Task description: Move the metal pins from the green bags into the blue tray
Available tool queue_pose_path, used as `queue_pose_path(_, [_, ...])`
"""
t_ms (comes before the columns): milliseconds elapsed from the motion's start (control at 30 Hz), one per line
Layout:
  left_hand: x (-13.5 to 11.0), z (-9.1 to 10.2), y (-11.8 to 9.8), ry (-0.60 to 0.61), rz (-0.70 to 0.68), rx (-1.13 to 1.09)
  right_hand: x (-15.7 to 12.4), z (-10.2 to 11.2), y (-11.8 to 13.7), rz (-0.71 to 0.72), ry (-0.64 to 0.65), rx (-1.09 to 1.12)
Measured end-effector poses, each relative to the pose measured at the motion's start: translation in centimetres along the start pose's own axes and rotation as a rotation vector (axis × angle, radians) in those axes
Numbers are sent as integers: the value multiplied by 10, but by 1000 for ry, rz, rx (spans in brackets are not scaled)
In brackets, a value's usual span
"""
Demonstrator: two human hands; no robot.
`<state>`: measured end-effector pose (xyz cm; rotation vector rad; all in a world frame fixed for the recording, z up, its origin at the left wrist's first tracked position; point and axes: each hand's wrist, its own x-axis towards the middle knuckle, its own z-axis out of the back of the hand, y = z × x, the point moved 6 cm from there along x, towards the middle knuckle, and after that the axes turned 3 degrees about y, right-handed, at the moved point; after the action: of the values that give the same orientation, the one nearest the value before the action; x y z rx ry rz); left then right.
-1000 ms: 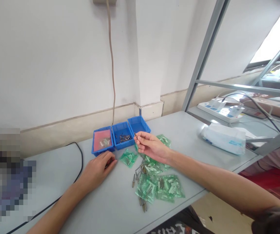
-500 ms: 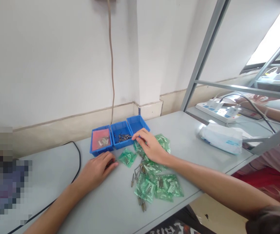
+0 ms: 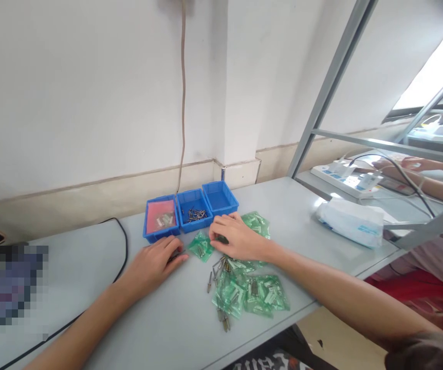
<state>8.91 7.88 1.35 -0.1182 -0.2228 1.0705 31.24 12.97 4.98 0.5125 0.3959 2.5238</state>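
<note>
Pale walls rose beyond a grey table, with three blue bins in a row toward its far side. Handling the small metal pins well probably called for a light fingertip pinch, with the green bags nudged apart rather than dragged, so that nothing scattered. A low wrist would likely have helped too. The right hand curled downward over the far part of the bags; whether it gripped anything was hidden. The left hand lay bent just nearer than the left bin, something dark showing within its fingers, but its hold could not be told. The metal pins looked slim and dull, some thicker at one end, loose beside the bags and in the middle bin. The bags were see-through, crinkled and green-tinted, with pale strips inside.
</note>
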Motion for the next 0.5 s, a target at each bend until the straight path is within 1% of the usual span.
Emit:
queue_pose_path(100, [0, 0, 0, 1, -9, -11, -2, -2, 3, 55, 55, -73])
queue_pose_path(300, [0, 2, -1, -12, -12, -14, -2, -4, 1, 48, 34, -77])
queue_pose_path(500, [0, -1, 1, -7, 0, 3, -2, -3, -4, 18, 12, -136])
